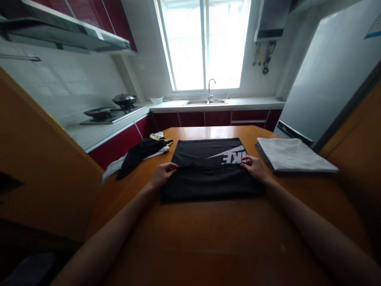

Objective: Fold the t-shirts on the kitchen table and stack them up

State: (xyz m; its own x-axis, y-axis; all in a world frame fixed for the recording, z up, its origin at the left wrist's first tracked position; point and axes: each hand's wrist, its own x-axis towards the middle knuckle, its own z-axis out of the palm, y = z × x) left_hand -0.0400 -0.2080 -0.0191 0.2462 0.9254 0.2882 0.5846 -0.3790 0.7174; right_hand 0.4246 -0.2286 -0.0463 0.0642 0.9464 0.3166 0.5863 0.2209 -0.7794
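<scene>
A black garment [208, 182] with a white printed logo lies on the wooden table [208, 234], its near part folded over toward the window. The folded edge runs across it below the logo. My left hand [163, 173] pinches the left end of that edge. At the right end, beside the logo's letters, my right hand [254, 167] grips the edge between thumb and fingers. The cloth lies nearly flat between both hands.
A folded white and grey stack of cloth [294, 155] sits at the table's right. Crumpled black and white clothes [141, 153] lie at the left edge. Beyond stand a counter with a sink [205, 102], a stove with pans [101, 114], and a fridge [330, 71] at right.
</scene>
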